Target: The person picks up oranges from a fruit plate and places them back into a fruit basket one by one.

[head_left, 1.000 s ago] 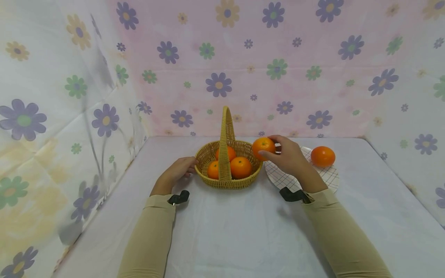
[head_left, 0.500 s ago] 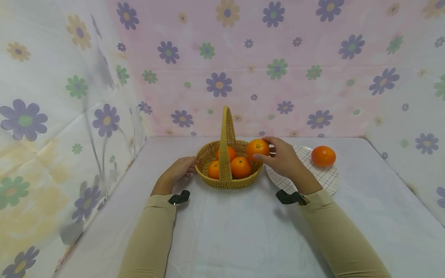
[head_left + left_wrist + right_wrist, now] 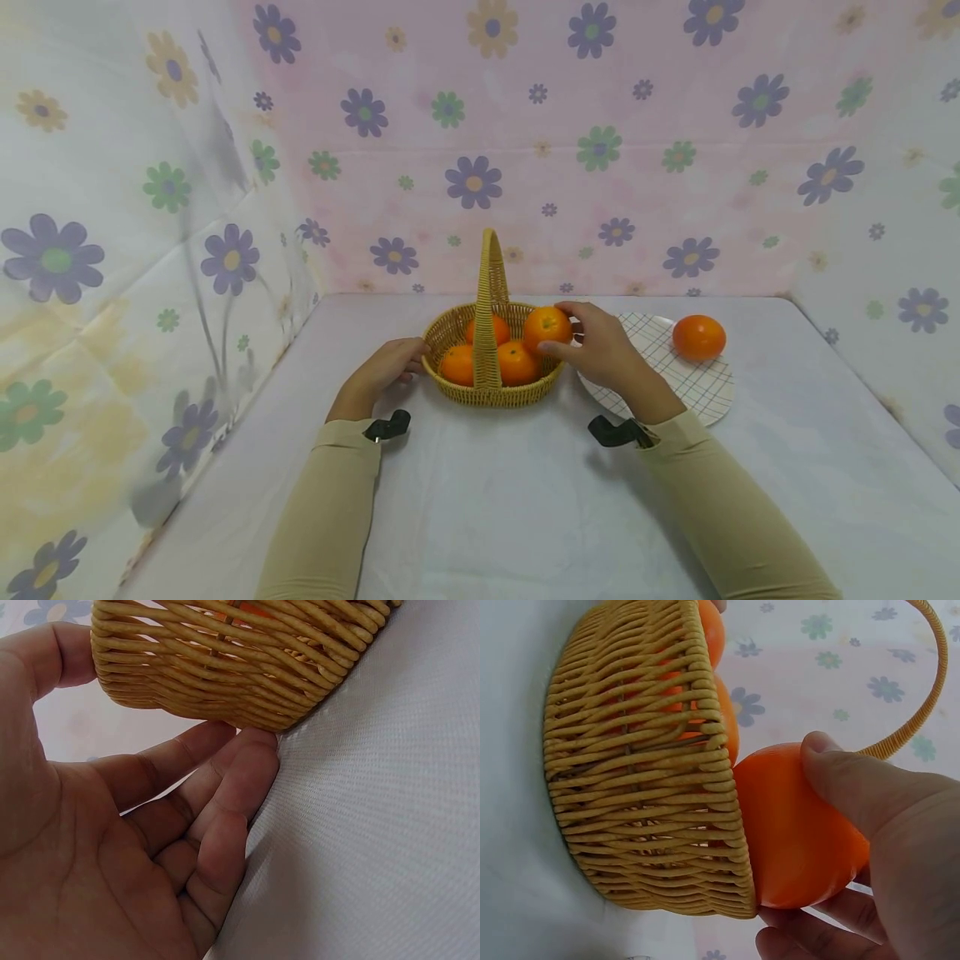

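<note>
Orange [image 3: 547, 327], first in the head view: my right hand [image 3: 606, 357] grips it at the basket's [image 3: 495, 399] right end, above the other oranges [image 3: 519, 364]; one spare orange [image 3: 699, 337] lies on the plate [image 3: 708, 390]. I take this as filling the basket; next calls for lowering gently, then releasing. Left wrist: my left hand [image 3: 112, 825] holds the basket's end, fingertips against its wall. Right wrist: the gripped orange bulges past the rim; I can't tell whether it rests.

The head camera looks forward and down from farther away. The wrist cameras are very near and turned sideways: the tabletop [image 3: 390, 825] lies at right in the left wrist frame, at left in the right one. All three share the basket [image 3: 645, 772].
</note>
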`<control>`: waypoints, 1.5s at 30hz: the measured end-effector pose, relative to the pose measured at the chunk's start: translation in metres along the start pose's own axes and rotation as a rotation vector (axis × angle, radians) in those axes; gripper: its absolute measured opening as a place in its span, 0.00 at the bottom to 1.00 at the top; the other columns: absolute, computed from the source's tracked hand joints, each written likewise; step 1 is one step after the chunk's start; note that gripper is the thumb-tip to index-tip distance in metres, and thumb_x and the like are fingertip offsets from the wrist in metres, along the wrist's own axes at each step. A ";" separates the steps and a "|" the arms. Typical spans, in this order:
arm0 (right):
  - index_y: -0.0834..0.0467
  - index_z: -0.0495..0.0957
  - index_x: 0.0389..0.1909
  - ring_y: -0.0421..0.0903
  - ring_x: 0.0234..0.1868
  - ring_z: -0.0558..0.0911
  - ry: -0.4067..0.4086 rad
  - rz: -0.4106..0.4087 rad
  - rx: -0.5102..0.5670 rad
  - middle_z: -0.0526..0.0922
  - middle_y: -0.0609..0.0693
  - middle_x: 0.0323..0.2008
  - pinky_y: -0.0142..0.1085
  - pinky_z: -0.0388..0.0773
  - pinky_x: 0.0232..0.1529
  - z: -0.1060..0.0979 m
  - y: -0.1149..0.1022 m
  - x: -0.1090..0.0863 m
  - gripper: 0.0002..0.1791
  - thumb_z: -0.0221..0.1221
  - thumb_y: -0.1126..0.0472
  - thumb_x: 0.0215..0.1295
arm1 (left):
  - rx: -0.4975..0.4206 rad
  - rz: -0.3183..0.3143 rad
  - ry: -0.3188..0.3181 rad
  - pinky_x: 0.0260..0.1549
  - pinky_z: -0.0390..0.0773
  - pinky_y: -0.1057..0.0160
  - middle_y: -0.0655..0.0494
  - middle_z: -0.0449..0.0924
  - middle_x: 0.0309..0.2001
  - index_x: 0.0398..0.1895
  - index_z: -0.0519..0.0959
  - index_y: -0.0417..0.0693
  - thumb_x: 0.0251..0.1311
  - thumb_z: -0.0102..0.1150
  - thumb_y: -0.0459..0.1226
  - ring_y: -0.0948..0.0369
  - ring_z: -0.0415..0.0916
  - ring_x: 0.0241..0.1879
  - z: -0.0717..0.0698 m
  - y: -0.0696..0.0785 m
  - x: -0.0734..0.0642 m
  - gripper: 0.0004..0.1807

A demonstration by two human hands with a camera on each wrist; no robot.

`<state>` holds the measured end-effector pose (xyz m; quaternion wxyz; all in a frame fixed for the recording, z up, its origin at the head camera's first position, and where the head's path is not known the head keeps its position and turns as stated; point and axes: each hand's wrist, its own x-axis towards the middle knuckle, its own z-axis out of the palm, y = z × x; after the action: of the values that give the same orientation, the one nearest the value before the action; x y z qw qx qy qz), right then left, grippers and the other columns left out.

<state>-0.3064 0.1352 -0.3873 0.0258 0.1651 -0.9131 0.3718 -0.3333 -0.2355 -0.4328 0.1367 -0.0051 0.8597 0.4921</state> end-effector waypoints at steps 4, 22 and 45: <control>0.52 0.66 0.74 0.58 0.64 0.78 -0.008 -0.007 -0.033 0.72 0.53 0.70 0.54 0.78 0.62 0.003 -0.001 0.001 0.46 0.68 0.35 0.61 | 0.012 -0.007 -0.003 0.49 0.76 0.63 0.46 0.83 0.57 0.63 0.78 0.46 0.72 0.42 0.55 0.54 0.80 0.56 0.000 0.000 0.000 0.30; 0.55 0.69 0.74 0.56 0.72 0.73 -0.029 -0.025 -0.136 0.76 0.54 0.70 0.55 0.69 0.71 0.015 0.001 0.003 0.45 0.68 0.35 0.61 | -0.066 -0.003 0.016 0.44 0.76 0.63 0.56 0.86 0.40 0.47 0.81 0.47 0.69 0.45 0.51 0.59 0.79 0.42 -0.001 -0.001 0.002 0.21; 0.58 0.70 0.72 0.53 0.59 0.81 -0.070 -0.022 -0.171 0.81 0.56 0.63 0.51 0.76 0.64 0.025 0.003 0.004 0.43 0.68 0.38 0.63 | -0.040 -0.030 0.023 0.44 0.75 0.64 0.53 0.85 0.44 0.47 0.81 0.46 0.68 0.44 0.52 0.57 0.78 0.45 -0.003 0.000 0.001 0.23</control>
<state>-0.3097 0.1190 -0.4066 0.0118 0.1854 -0.9400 0.2863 -0.3349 -0.2378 -0.4311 0.1343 -0.0265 0.8510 0.5071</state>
